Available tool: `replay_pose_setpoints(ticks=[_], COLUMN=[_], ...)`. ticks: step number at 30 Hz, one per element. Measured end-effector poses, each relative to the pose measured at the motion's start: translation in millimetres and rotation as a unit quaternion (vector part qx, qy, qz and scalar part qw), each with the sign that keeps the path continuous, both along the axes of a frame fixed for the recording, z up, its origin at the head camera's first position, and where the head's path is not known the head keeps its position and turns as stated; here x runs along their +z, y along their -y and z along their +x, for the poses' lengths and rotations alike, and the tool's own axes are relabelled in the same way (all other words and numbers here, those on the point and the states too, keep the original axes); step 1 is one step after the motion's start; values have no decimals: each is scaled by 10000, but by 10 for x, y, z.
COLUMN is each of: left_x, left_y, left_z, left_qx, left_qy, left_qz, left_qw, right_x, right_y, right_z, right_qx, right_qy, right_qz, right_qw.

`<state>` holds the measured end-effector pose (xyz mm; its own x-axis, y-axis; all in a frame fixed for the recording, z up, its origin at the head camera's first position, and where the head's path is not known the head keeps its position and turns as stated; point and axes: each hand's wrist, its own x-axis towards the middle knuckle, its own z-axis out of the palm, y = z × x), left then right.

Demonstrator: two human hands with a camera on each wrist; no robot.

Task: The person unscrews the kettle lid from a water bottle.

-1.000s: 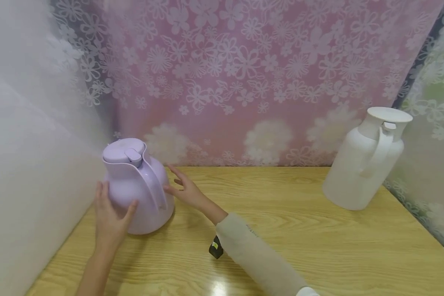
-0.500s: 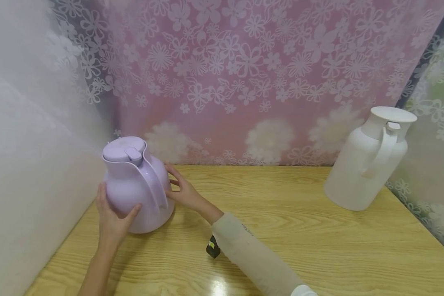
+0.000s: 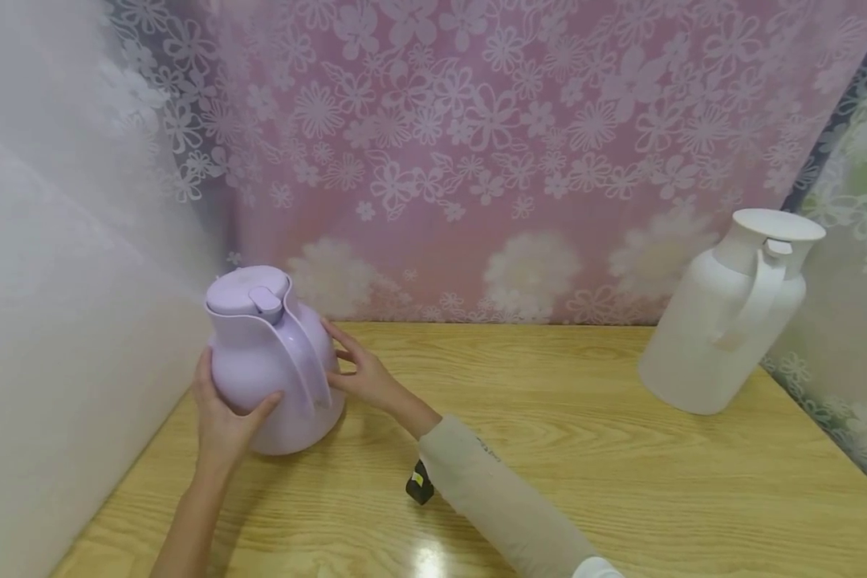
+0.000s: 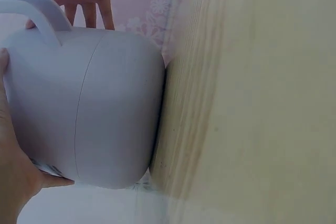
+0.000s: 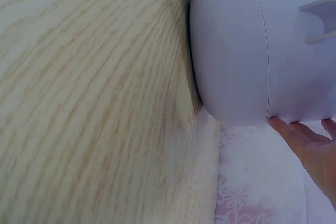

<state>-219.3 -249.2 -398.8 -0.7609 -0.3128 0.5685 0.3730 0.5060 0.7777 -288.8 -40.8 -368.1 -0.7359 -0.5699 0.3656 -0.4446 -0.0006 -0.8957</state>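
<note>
A lilac thermos jug (image 3: 278,361) with a round lid (image 3: 248,291) and a looped handle (image 3: 303,361) stands upright on the wooden table at the left. My left hand (image 3: 224,425) cups its near left side, thumb on the front and fingers bent round the far side. On the right, my right hand (image 3: 372,377) lies against the jug's body beside the handle, its fingers stretched out. The right wrist view shows those fingertips (image 5: 275,123) touching the jug's side. In the left wrist view the jug's base (image 4: 152,124) meets the tabletop.
A taller white thermos jug (image 3: 722,321) stands at the table's (image 3: 549,385) right side. A small black object (image 3: 420,483) sits beneath my right sleeve (image 3: 506,498). Pink floral cloth (image 3: 433,160) hangs behind, and a white wall (image 3: 79,281) borders the left.
My left hand has closed in around the jug's side, its fingers going further round. My right hand stays beside the handle. The jug stands in the same place; the view has shifted slightly.
</note>
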Motion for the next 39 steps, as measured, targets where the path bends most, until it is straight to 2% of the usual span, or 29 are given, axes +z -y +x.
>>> replay_pose_setpoints(ticks=[3,11,15,19,23,30,39], left_x=[8,34,49,156,244,148,143], left_y=[0,-41,-94,-206,-301,-293,-345], left_z=[8,-2,9,105,176,87,74], left_qx=[-44,-370,-477,-558,-635,-775,-1053], left_qy=[-5,-53,45,208,168,251,130], left_qz=[54,419,576,716,735,877,765], left_qw=[10000,9984,9972,9957,9951,9928,9914], right_x=[80,52,49,77,135,213,223], right_y=[-25,-62,-113,-169,-234,-356,-447], right_z=[94,182,224,279,341,419,496], right_qx=[-86,-466,-595,-668,-661,-644,-806], right_qy=[13,106,179,167,68,-110,-184], right_qz=[-18,-340,-343,-244,-180,-30,-100], right_qw=[10000,9983,9975,9973,9976,9979,9965])
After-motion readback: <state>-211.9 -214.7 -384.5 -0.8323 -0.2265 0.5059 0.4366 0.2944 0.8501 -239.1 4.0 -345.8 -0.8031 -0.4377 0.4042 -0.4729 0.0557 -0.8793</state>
